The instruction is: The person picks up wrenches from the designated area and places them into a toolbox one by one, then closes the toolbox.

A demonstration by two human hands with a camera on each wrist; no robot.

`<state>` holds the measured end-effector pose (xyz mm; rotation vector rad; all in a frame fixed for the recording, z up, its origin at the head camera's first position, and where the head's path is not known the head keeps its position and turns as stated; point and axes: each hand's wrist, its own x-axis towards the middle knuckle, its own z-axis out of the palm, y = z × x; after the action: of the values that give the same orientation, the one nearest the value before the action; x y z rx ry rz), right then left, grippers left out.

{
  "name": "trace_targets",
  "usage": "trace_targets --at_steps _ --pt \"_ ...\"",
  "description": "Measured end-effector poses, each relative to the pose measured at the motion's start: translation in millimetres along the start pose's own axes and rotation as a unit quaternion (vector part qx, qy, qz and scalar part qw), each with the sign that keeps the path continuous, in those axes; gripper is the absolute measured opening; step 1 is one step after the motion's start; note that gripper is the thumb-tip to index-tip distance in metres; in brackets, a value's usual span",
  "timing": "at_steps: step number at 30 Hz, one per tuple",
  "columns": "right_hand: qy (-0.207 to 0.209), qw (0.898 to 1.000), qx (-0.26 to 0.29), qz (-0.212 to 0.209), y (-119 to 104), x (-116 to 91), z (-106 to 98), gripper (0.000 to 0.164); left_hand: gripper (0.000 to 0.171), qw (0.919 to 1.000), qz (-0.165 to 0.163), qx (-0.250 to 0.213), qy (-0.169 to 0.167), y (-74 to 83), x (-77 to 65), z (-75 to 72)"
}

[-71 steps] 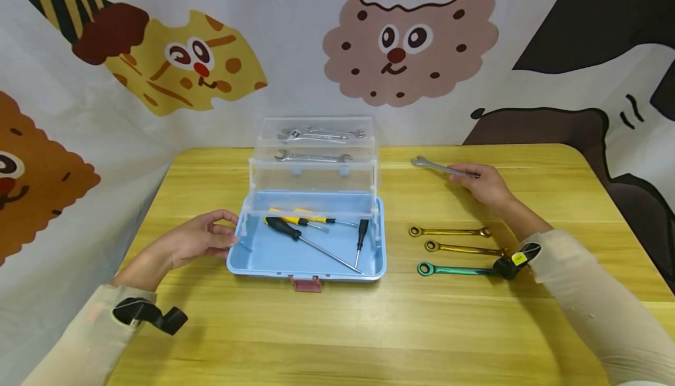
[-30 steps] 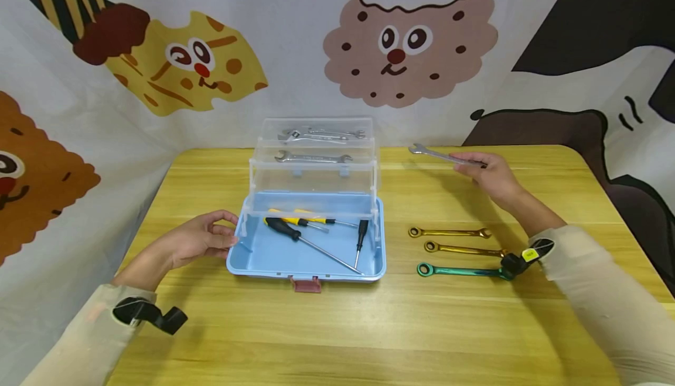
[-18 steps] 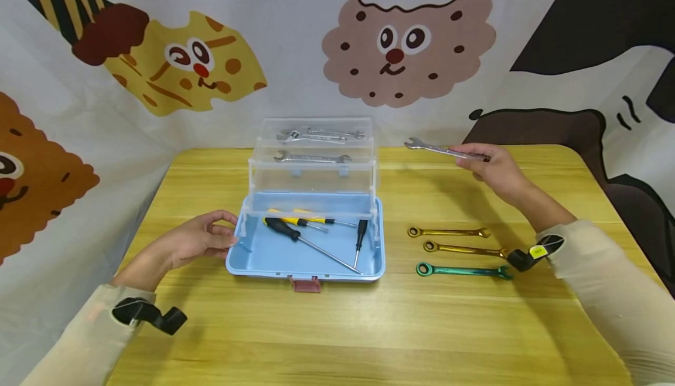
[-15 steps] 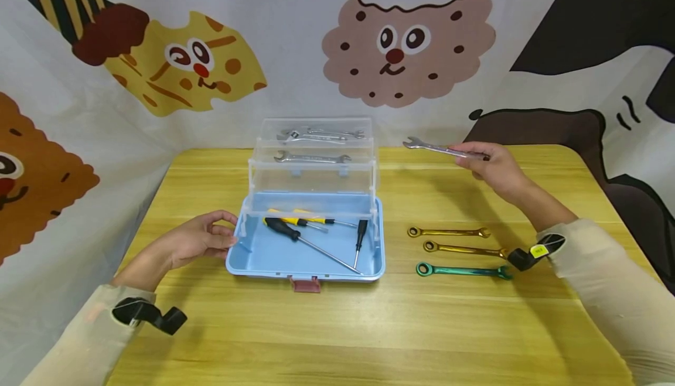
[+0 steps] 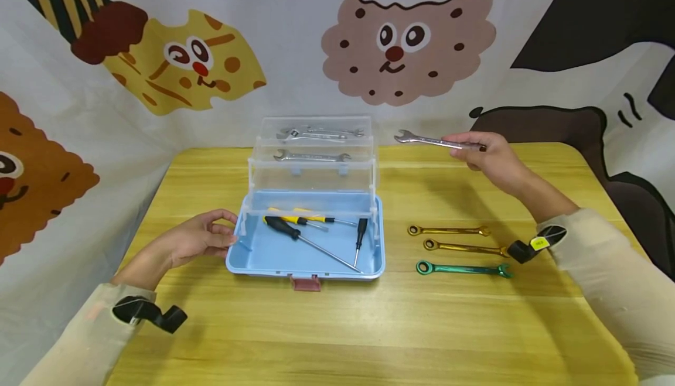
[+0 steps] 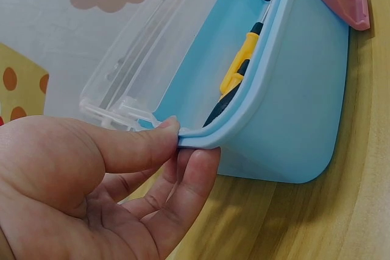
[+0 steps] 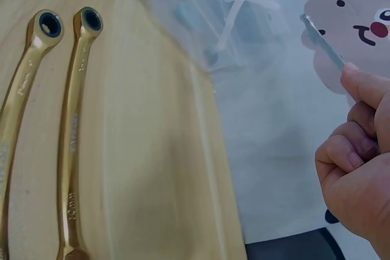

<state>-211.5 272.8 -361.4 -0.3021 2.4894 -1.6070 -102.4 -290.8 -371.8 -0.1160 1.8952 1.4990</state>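
My right hand (image 5: 490, 156) pinches a silver wrench (image 5: 427, 140) by one end, raised above the table's back edge, its open jaw pointing left toward the toolbox. In the right wrist view the fingers curl round the wrench's end, which they hide. At the left side of the blue toolbox (image 5: 311, 264), my left hand (image 5: 203, 236) grips the rim between thumb and fingers, as the left wrist view shows. Screwdrivers with black and yellow handles lie in the toolbox base. A silver double-ended wrench (image 5: 313, 157) rests in the lower clear tray; more silver wrenches lie in the upper tray.
Right of the toolbox, two gold ratchet wrenches (image 5: 448, 231) and a green ratchet wrench (image 5: 464, 269) lie roughly parallel on the wooden table (image 5: 337, 333). A pink latch (image 5: 306, 283) juts from the toolbox front. A printed cloth (image 5: 295, 69) hangs behind the table.
My right hand has carried the silver wrench upward and, most recently, left toward the toolbox's trays, turning it nearly level. The left hand stays at the toolbox rim.
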Motion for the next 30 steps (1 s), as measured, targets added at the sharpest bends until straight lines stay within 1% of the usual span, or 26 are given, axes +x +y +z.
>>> trace_targets --at_steps 9,13,16,22,27,30 --pt "-0.022 1.000 -0.008 -0.019 -16 7 4 0.032 0.032 1.0000 0.003 0.001 -0.005 2.1 -0.6 -0.6" --pt "-0.034 0.999 -0.002 -0.016 -24 11 9 0.032 0.033 1.0000 0.002 0.002 -0.006 1.4 -0.6 -0.9" --pt "-0.035 0.999 -0.001 -0.017 -31 15 14 0.032 0.033 1.0000 0.003 -0.001 -0.007 0.5 -0.8 -1.0" --pt "-0.040 0.999 -0.018 -0.029 -45 26 27 0.031 0.033 0.9998 0.010 -0.003 -0.015 -1.4 -1.0 -1.0" --pt "-0.052 0.997 -0.025 -0.045 -50 33 39 0.032 0.032 0.9999 0.009 -0.004 -0.013 -1.7 -0.3 -0.8" --pt "-0.059 0.996 -0.037 -0.047 -53 36 45 0.033 0.032 0.9999 0.011 -0.004 -0.013 -1.9 0.1 -1.2"
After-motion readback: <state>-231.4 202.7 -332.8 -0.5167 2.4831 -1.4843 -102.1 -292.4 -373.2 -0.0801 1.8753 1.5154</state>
